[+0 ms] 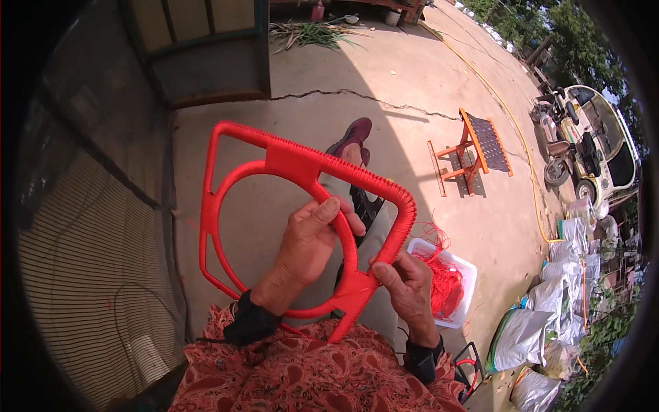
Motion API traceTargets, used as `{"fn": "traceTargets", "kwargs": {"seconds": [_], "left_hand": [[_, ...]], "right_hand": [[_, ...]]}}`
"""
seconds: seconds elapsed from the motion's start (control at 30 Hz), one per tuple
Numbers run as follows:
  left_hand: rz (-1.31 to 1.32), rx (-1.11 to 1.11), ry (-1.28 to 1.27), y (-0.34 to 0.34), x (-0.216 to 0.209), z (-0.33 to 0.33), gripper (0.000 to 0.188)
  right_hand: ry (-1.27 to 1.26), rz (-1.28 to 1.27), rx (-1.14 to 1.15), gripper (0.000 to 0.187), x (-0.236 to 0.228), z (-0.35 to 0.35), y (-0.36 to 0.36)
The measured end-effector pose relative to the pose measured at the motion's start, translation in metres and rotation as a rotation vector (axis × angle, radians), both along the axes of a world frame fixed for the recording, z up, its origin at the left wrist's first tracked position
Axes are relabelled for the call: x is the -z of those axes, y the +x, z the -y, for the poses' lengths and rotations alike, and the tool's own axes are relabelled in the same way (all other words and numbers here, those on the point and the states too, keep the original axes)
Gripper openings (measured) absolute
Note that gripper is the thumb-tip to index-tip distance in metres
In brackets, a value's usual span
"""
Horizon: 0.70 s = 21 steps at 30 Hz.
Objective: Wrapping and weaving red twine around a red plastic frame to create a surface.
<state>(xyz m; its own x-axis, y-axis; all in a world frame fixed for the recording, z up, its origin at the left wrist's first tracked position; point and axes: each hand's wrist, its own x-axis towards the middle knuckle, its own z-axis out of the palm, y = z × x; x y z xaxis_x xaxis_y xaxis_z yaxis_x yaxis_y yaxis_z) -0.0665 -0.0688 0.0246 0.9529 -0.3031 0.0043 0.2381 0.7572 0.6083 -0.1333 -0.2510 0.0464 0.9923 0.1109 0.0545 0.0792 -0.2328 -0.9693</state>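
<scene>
A red frame (294, 158), a rounded rectangle with a ring inside it, lies tilted over my lap. Red cord is wound closely round its far bar and right corner, with wider wrapped patches where ring and bars meet. My left hand (309, 242) reaches through the ring and is closed on its right side, thumb on top. At the right edge, my right hand (410, 287) pinches the outer bar just below the rounded corner; its fingertips are partly hidden behind the bar. Whether it also holds a cord end, I cannot make out.
Right of my knees stands a white plastic basin (469, 273) holding tangled red cord (445, 288). Farther off are a folding stool (490, 143), a yellow hose (511, 113), pale sacks (525, 338) and a small vehicle (621, 154). A mesh screen (89, 275) borders my left.
</scene>
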Motion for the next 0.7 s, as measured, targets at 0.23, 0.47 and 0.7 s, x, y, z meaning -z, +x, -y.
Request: {"fn": "traceTargets", "kwargs": {"seconds": [0.23, 0.47, 0.7], "left_hand": [[-0.032, -0.017, 0.023, -0.005, -0.002, -0.002, 0.02], [0.054, 0.073, 0.101, -0.007, -0.015, -0.011, 0.025], [-0.054, 0.077, -0.043, 0.001, -0.018, -0.018, 0.025]], "right_hand": [[-0.016, -0.01, -0.029, 0.031, 0.001, 0.004, -0.001], [-0.003, -0.016, -0.008, 0.023, -0.001, 0.005, -0.006], [0.009, 0.002, -0.022, 0.036, 0.0, 0.004, -0.007]]}}
